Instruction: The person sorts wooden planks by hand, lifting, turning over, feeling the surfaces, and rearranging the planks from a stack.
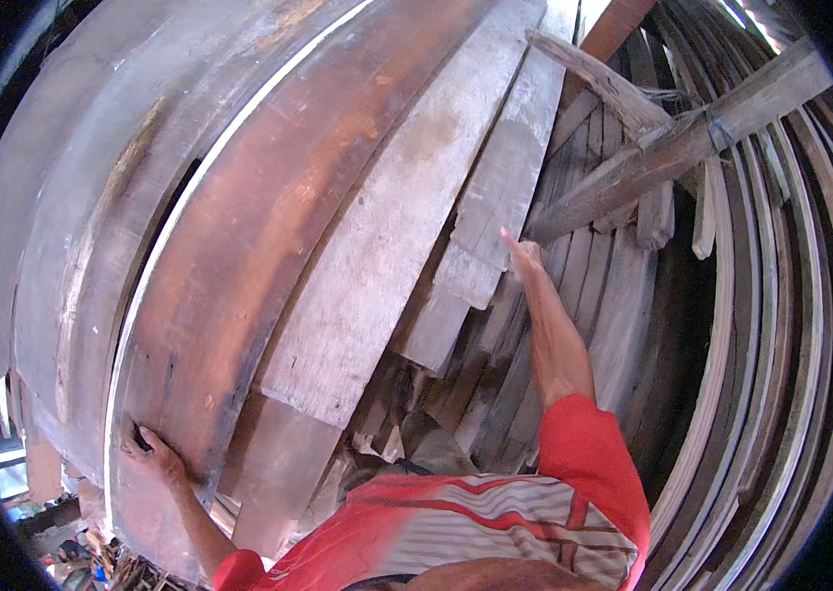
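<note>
A wide reddish-brown board (279, 177) leans in a row of broad planks. My left hand (159, 461) rests against its lower left part, with thumb and fingers apart around a small dark patch. A pale whitish board (377, 266) stands just right of it, and a shorter grey board (500, 197) farther right. Out at arm's length, my right hand (525, 254) is beside that grey board's right edge, one finger stretched toward it. Whether the finger touches the board I cannot tell. Neither hand holds anything that I can see.
Grey wide boards (72, 217) stand at the left. A rough wooden beam (672, 148) slants across the upper right, tied near its end. Long stacked timbers (781, 295) line the right side. Scrap wood and debris (106, 566) lie at the lower left.
</note>
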{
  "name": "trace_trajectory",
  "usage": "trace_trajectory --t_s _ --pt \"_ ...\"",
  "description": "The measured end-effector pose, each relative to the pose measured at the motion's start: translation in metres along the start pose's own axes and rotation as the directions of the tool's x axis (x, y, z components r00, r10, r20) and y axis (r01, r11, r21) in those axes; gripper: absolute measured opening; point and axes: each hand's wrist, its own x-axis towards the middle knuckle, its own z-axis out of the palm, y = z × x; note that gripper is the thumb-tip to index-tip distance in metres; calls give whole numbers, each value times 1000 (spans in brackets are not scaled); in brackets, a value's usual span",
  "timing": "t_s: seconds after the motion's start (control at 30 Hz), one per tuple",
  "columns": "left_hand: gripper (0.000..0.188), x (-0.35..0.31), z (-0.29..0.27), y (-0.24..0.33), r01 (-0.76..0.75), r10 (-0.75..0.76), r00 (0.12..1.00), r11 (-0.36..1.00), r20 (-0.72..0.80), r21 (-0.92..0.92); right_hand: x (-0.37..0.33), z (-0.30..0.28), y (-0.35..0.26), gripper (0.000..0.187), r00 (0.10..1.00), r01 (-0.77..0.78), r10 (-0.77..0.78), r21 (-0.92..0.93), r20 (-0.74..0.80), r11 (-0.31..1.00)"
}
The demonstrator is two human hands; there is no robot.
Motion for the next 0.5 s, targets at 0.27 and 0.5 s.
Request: trace_trajectory --t_s 0.27,0.5 --pt "40 2 10 -9 25 -14 998 986 68 -163 22 -13 32 74 997 76 -77 61 16 995" --pt "42 0 16 -11 -15 19 999 992 -30 127 10 18 18 77 969 246 -245 87 -23 965"
